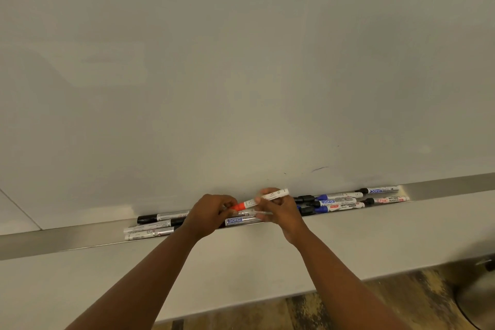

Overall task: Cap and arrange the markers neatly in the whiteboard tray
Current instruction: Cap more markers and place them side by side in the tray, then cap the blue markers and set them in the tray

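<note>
Many markers [339, 206] along steel tray [67, 242]

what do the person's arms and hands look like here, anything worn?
Both forearms are bare up to the frame edge: no sleeves in view. The left hand and right hand are gloveless, with no watch, band or ring visible. No markings or tattoos can be made out at this resolution.
</note>
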`<state>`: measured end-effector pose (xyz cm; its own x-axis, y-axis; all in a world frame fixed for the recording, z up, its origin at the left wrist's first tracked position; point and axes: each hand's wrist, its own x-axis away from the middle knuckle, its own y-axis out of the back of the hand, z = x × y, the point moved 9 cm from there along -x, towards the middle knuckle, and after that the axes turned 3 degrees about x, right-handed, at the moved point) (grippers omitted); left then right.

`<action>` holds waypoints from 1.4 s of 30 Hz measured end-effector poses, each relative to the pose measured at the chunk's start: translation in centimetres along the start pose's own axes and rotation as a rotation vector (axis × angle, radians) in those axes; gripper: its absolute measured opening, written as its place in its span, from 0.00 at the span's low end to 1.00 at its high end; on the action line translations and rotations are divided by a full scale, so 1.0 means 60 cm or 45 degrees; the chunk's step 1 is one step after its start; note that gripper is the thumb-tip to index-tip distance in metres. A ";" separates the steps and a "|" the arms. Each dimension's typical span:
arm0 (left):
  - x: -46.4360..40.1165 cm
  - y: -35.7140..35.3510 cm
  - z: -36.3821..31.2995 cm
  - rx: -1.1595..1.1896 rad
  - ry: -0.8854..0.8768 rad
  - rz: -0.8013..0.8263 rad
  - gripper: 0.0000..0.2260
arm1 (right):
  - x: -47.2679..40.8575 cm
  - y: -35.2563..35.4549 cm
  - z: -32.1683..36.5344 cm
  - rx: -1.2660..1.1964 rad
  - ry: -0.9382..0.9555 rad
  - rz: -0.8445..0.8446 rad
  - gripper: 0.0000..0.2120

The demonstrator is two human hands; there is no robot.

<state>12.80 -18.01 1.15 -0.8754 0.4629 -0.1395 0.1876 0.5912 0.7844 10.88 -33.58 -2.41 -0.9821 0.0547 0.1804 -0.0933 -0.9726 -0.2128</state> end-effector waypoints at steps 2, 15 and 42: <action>-0.001 0.010 0.007 -0.028 0.035 -0.046 0.08 | -0.004 0.017 0.007 -0.120 0.026 -0.047 0.05; 0.015 0.033 -0.013 -0.460 -0.158 -0.341 0.09 | -0.018 0.048 0.015 0.491 0.250 -0.174 0.11; -0.063 -0.077 -0.075 -0.341 -0.311 -0.044 0.20 | 0.006 0.158 0.051 1.919 0.392 -0.336 0.13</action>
<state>13.26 -25.47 0.76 -0.7407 0.6088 -0.2840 0.0080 0.4308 0.9024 10.16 -43.46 -1.39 -0.9770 0.1130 -0.1806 -0.2031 -0.2385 0.9497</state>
